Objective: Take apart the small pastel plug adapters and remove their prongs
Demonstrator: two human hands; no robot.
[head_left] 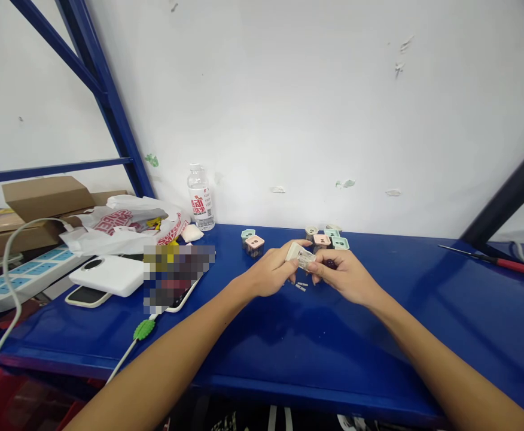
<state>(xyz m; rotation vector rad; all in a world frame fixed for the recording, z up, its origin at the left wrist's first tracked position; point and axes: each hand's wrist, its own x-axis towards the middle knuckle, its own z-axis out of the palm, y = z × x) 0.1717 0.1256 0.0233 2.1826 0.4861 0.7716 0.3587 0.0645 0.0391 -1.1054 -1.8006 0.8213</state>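
Observation:
Over the middle of the blue table, my left hand [273,269] is closed on the cream end of a small pencil sharpener [301,257]. My right hand [345,272] pinches its clear end, so both hands grip it. A dark round thing shows among the right fingers; I cannot make out what it is. Below the hands lie a few small metal blades [301,287]. More two-hole sharpeners stand behind: a pink one [322,240] and a mint one [340,243] among several on the right, and another pink one [255,245] beside a mint one [247,236] on the left.
A water bottle [200,197] stands against the wall. To the left are a plastic bag [118,224], a white power bank [112,274], a phone, a power strip [29,278] and cardboard boxes [46,197]. A red-handled screwdriver [515,265] lies at the right.

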